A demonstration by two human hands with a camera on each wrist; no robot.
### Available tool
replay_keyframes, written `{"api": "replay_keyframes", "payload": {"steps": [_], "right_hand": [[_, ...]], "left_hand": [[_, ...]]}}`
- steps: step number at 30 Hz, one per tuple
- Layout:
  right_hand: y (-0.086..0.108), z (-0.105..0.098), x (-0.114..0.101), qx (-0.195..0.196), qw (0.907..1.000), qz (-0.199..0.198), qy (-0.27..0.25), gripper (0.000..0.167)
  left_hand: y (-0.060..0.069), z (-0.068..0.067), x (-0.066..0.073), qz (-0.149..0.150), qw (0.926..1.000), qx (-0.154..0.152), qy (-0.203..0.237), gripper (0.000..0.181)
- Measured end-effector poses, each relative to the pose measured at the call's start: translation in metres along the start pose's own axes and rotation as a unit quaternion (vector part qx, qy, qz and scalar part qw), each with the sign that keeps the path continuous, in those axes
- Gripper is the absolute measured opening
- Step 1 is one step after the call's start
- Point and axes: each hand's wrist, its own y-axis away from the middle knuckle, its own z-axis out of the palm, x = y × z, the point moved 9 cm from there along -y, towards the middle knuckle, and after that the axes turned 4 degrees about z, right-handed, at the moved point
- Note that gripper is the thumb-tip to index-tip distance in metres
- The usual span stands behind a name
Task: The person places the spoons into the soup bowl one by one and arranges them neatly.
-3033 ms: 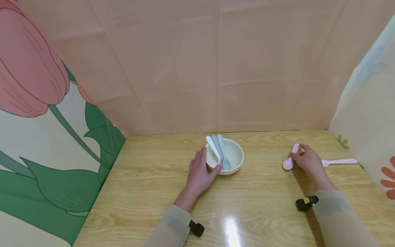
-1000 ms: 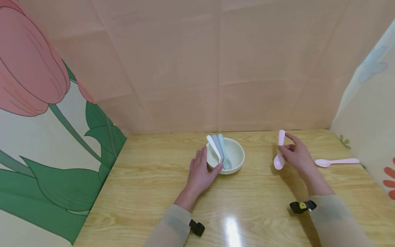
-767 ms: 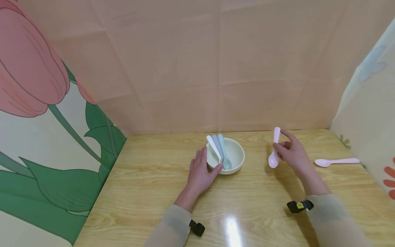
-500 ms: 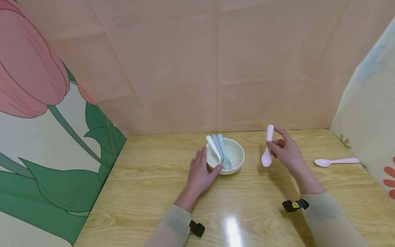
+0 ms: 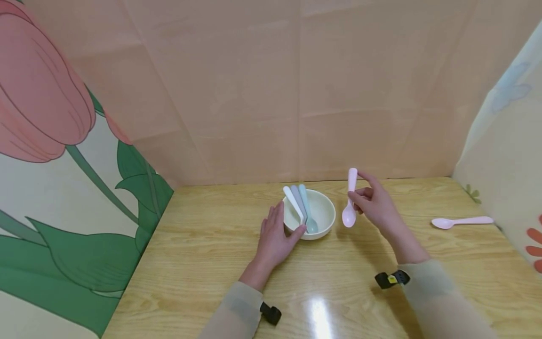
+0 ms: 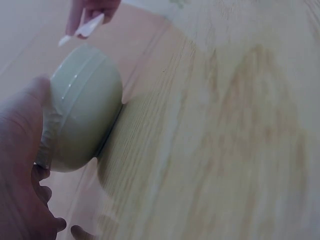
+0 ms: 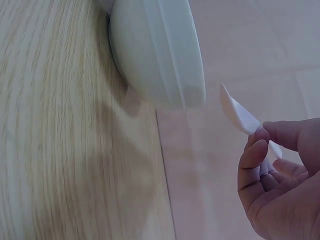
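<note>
A white bowl stands on the wooden table, with a white spoon, a grey-lilac spoon and a light blue spoon leaning in it, handles over the back rim. My left hand holds the bowl's left side, thumb at the near rim; the left wrist view shows it against the bowl. Just right of the bowl, my right hand pinches a pink spoon, bowl end down, above the table. In the right wrist view, fingers hold this spoon beside the bowl.
A second pink spoon lies on the table at the right, its handle pointing toward the right wall. A plain pinkish cloth hangs behind the table, and flower-printed sheets stand at both sides.
My right hand has picked up the pink spoon and carried it left, close to the bowl. My left hand and the bowl have stayed in place.
</note>
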Motion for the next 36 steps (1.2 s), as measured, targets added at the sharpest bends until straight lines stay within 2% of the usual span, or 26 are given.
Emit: {"api": "replay_keyframes", "payload": {"steps": [9,20,36], "right_hand": [[-0.003,0.020,-0.017,-0.016,0.9998,-0.012,-0.005,0.080],[-0.010,0.041,-0.025,-0.031,0.9993,-0.018,0.004,0.082],[-0.016,0.071,-0.023,-0.048,0.9981,-0.022,0.033,0.082]], "left_hand": [[0.001,0.000,0.000,0.003,1.0000,0.005,0.002,0.107],[0.002,-0.002,0.002,0.002,1.0000,0.000,0.001,0.106],[0.002,-0.001,0.002,-0.002,1.0000,-0.008,-0.004,0.107]]}}
